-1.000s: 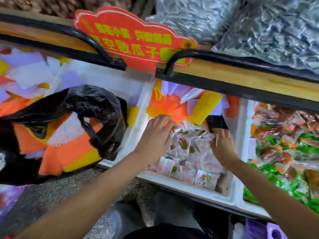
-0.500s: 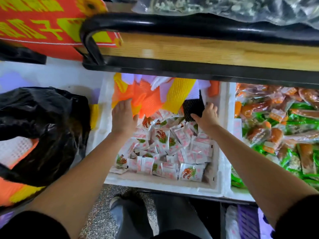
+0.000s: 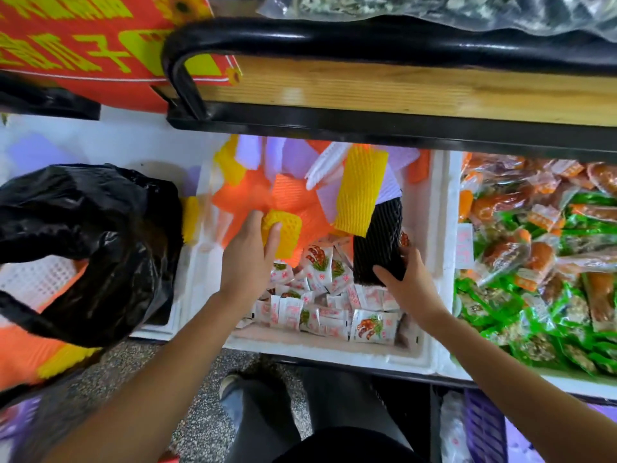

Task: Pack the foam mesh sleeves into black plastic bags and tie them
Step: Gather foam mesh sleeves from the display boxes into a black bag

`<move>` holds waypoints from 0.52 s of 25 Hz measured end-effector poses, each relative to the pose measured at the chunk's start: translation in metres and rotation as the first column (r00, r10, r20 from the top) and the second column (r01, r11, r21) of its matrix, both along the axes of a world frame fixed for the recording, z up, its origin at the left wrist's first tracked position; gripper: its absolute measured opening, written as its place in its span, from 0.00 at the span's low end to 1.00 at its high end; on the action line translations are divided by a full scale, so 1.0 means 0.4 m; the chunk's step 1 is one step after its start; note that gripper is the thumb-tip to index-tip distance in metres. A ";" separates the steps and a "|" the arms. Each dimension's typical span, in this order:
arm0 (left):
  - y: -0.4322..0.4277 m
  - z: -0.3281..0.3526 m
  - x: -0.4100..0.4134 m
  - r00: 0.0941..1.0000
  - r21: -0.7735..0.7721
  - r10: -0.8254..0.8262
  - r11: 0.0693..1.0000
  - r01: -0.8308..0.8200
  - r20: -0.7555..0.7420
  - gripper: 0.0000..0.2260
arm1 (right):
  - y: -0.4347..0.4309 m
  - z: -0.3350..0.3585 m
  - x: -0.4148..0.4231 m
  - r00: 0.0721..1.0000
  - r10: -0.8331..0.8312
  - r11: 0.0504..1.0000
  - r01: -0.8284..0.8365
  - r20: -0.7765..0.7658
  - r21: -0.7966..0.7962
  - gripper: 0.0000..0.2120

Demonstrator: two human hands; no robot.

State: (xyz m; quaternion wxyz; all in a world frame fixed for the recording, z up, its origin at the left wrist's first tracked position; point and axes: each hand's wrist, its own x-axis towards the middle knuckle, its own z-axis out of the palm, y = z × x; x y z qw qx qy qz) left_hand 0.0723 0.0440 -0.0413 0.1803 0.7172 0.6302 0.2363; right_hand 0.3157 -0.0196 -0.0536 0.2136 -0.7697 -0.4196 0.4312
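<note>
Nearest on my feed, the speckled floor and a shoe show between the two forearms. Just past them is the near wall of a white foam box, whose front half is filled with small white snack sachets. Both hands reach over those sachets. I read the left hand as closed on a short yellow foam mesh sleeve, with the thumb laid across its near face and the fingers curled behind its left edge; the sleeve sticks out up and to the right of the hand. The right hand grips the near end of a black foam mesh sleeve, thumb across the front and fingers round its right side, so the sleeve stands away from the hand toward the back of the box. A long yellow sleeve overlaps the black one's far end. Behind it, orange sleeves and pale purple sleeves are heaped against the rear wall. Off to the left, well apart from the left hand, the black plastic bag sits open, and I can see a white mesh sleeve and orange ones inside its mouth. To the right, a neighbouring box holds green and orange snack packs. Farther back, a wooden shelf edge with a black metal rail crosses the view, and a red sign with yellow characters hangs at its left.
</note>
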 end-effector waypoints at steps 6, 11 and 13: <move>-0.123 0.031 0.020 0.869 -0.308 0.296 0.935 -0.178 0.396 0.08 | -0.124 0.053 -0.049 0.994 -0.025 0.981 0.046 -0.111 0.190 0.13; -0.172 0.030 0.037 0.752 -0.641 0.521 0.747 -0.174 0.404 0.12 | -0.140 0.064 -0.120 0.954 0.062 0.975 0.005 -0.294 0.221 0.12; -0.187 0.045 0.051 0.701 -0.722 0.575 0.681 -0.125 0.421 0.19 | -0.138 0.056 -0.142 0.955 0.182 0.972 -0.139 -0.234 0.191 0.14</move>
